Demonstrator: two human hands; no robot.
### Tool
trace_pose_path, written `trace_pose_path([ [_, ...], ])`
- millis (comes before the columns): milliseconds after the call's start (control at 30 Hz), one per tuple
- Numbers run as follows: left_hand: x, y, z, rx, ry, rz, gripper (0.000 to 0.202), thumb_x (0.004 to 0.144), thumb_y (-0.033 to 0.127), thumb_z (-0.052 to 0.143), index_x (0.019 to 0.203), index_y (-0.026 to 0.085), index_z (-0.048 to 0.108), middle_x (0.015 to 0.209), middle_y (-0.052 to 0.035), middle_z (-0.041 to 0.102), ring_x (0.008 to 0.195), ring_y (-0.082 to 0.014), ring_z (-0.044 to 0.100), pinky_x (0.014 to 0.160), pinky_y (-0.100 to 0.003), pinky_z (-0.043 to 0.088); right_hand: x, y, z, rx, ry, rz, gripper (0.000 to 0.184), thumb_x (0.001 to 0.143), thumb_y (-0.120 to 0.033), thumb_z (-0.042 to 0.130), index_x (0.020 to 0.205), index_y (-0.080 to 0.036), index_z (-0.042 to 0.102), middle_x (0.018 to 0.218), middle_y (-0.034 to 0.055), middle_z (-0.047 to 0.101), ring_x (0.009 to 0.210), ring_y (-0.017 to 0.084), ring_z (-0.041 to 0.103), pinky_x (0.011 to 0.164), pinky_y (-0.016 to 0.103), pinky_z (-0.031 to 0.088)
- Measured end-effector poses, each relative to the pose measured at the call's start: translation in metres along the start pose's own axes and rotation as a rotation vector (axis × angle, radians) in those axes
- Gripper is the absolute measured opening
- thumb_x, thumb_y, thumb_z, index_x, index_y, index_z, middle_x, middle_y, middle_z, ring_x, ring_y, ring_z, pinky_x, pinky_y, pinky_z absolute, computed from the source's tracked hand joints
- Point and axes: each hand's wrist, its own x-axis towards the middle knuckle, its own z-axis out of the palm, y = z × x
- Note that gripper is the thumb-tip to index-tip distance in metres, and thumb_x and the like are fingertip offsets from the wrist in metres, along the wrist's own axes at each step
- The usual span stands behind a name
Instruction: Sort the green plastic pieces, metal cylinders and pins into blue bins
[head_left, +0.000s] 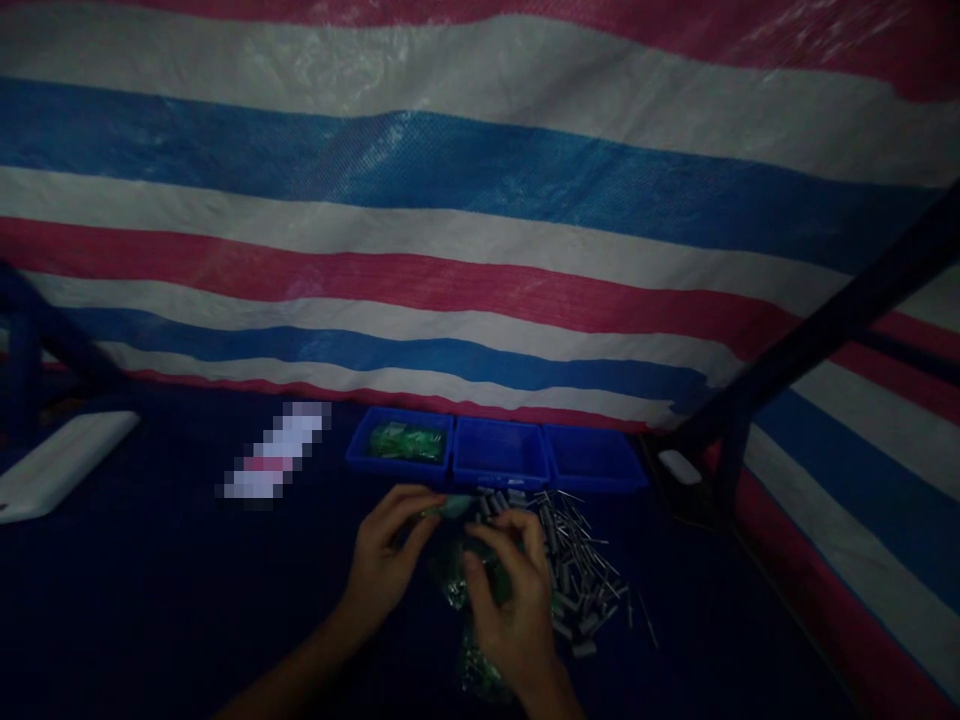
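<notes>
My left hand (386,550) pinches a small pale-green plastic bag (457,507) between thumb and forefinger. Just to its right, my right hand (514,580) is curled with its fingertips close to the bag; whether they hold anything is too dark to make out. Shiny clear-and-green plastic packets (480,672) lie below and partly behind my right hand. Beside that hand spreads a loose pile of thin metal pins (581,535) and short grey pieces (585,625), partly hidden by my fingers.
Behind my hands stand three blue trays in a row: the left tray (360,455) contains green packets, beside the middle tray (501,450) and right tray (596,460). A white slab-like object (67,465) lies far left, a small white object (680,466) right. Striped sheeting (450,230) hangs behind.
</notes>
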Motion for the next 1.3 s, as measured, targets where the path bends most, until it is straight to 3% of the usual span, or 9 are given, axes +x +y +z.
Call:
trace_pose_path([
  [167,-0.017,-0.006,0.006,0.171,-0.104,0.399,0.037,0.079,0.003,0.047,0.104,0.028,0.061,0.109,-0.0042,0.054,0.098,-0.0140,0.056,0.079,-0.025,0.051,0.004,-0.001,0.004,0.295,-0.060,0.371,0.026,0.080,-0.040,0.051,0.083,-0.018,0.064,0.076,0.0032,0.061,0.074,0.017,0.057,0.067,0.028,0.046],
  [333,-0.012,-0.009,0.007,0.329,-0.233,0.211,0.034,0.083,0.012,0.047,0.114,0.025,0.052,0.120,-0.0075,0.048,0.108,-0.0178,0.050,0.090,-0.035,0.046,0.024,0.010,-0.005,0.358,-0.014,0.518,0.030,0.077,-0.044,0.054,0.072,-0.015,0.060,0.062,-0.0002,0.057,0.061,0.013,0.053,0.055,0.023,0.043],
  [633,0.000,-0.026,-0.007,0.545,-0.659,0.043,0.062,0.073,0.041,0.061,0.129,0.026,0.038,0.132,-0.0066,0.045,0.127,-0.0309,0.028,0.102,-0.057,0.020,0.103,-0.024,-0.002,-0.146,0.377,-0.411,0.014,0.080,-0.019,0.053,0.091,-0.020,0.062,0.080,0.0038,0.061,0.076,0.016,0.054,0.070,0.031,0.043],
  [700,-0.001,-0.029,-0.007,0.534,-0.675,0.025,0.058,0.076,0.037,0.059,0.129,0.027,0.038,0.131,-0.0059,0.046,0.127,-0.0287,0.030,0.103,-0.056,0.018,0.114,-0.025,0.012,-0.295,0.215,-0.398,0.019,0.082,-0.022,0.050,0.097,-0.020,0.062,0.086,0.0065,0.061,0.083,0.019,0.054,0.075,0.035,0.042],
  [833,0.001,-0.028,-0.005,0.539,-0.632,-0.010,0.037,0.079,0.018,0.053,0.115,0.025,0.051,0.119,-0.0043,0.055,0.116,-0.0229,0.043,0.102,-0.050,0.025,0.111,-0.017,0.026,-0.600,-0.500,-0.342,0.034,0.081,-0.035,0.052,0.110,-0.019,0.059,0.105,0.0126,0.058,0.105,0.030,0.046,0.087,0.049,0.034],
  [900,0.002,-0.025,-0.004,0.541,-0.617,-0.027,0.025,0.081,0.013,0.049,0.103,0.022,0.056,0.112,-0.0042,0.059,0.110,-0.0207,0.048,0.101,-0.048,0.027,0.102,-0.013,0.021,-0.620,-0.687,-0.341,0.039,0.081,-0.038,0.052,0.116,-0.020,0.055,0.110,0.0129,0.056,0.112,0.032,0.042,0.091,0.053,0.029],
  [1000,0.002,-0.024,-0.005,0.533,-0.611,-0.037,0.016,0.083,0.022,0.049,0.097,0.021,0.058,0.108,-0.0052,0.060,0.108,-0.0212,0.049,0.100,-0.048,0.027,0.087,-0.012,0.006,-0.548,-0.707,-0.290,0.043,0.083,-0.038,0.049,0.124,-0.022,0.047,0.113,0.0096,0.055,0.115,0.028,0.041,0.095,0.050,0.029],
  [1133,-0.001,-0.034,-0.009,0.527,-0.704,0.034,0.065,0.066,0.056,0.063,0.121,0.026,0.047,0.135,-0.0103,0.040,0.126,-0.0326,0.029,0.101,-0.059,0.018,0.072,-0.008,-0.001,-0.406,-0.621,-0.188,0.038,0.085,-0.033,0.048,0.122,-0.024,0.049,0.108,0.0064,0.057,0.106,0.022,0.047,0.090,0.040,0.037],
  [1300,-0.001,-0.044,-0.011,0.510,-0.713,0.001,0.067,0.068,0.045,0.066,0.127,0.026,0.039,0.136,-0.0104,0.038,0.129,-0.0314,0.024,0.103,-0.059,0.013,0.051,0.008,0.007,-0.226,-0.446,-0.106,0.021,0.085,-0.023,0.047,0.102,-0.021,0.059,0.093,0.0044,0.061,0.091,0.018,0.052,0.082,0.034,0.042],
])
